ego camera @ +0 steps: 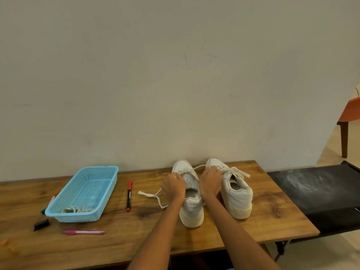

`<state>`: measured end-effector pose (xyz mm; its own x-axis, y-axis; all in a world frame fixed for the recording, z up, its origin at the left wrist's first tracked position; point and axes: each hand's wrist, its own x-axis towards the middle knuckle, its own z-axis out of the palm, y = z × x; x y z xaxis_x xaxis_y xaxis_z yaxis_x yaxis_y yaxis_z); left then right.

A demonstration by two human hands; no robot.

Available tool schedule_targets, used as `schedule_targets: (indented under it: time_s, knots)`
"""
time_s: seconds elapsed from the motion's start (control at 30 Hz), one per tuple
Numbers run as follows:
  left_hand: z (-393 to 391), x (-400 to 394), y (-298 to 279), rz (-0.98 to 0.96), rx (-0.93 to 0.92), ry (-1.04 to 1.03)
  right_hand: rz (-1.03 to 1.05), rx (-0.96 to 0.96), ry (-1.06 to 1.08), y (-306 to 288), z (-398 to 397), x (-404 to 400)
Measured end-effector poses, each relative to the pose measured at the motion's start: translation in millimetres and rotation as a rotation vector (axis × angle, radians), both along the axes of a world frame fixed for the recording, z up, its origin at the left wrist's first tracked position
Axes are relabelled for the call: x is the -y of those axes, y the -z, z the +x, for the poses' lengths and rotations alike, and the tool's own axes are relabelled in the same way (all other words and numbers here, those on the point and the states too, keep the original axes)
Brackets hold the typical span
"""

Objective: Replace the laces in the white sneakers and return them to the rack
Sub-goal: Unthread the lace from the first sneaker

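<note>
Two white sneakers stand side by side on the wooden table, toes toward the wall. On the left sneaker [191,208] my left hand [173,187] grips the lace at the eyelets. My right hand [210,182] pinches the other part of that lace, which runs taut between both hands. A loose lace end [153,195] trails left across the table. The right sneaker [236,193] is laced, with a bow on top. Loose laces [77,209] lie in a blue basket [109,184] on the left.
A red and black marker [129,195] lies between basket and shoes. A pink pen [83,232] and a black clip [41,224] lie near the front left. A black rack shelf [319,190] adjoins the table on the right. An orange chair [349,115] stands far right.
</note>
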<state>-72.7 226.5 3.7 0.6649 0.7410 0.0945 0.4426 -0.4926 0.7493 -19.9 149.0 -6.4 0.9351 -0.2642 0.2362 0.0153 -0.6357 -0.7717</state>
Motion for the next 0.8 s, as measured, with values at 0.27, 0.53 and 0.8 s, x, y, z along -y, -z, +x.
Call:
schedule_targets:
  time_s: [0.27, 0.53, 0.8]
  knots:
    - [1.9, -0.7, -0.3, 0.015, -0.015, 0.006, -0.254, 0.077, -0.253, -5.8, 0.4, -2.2]
    - [1.5, -0.7, 0.6, 0.013, -0.009, 0.012, -0.367, -0.035, -0.486, -0.7, 4.4, -10.1]
    - [0.6, -0.4, -1.4, 0.017, -0.029, 0.006, -0.454, -0.118, -0.521, -8.7, 1.2, -9.2]
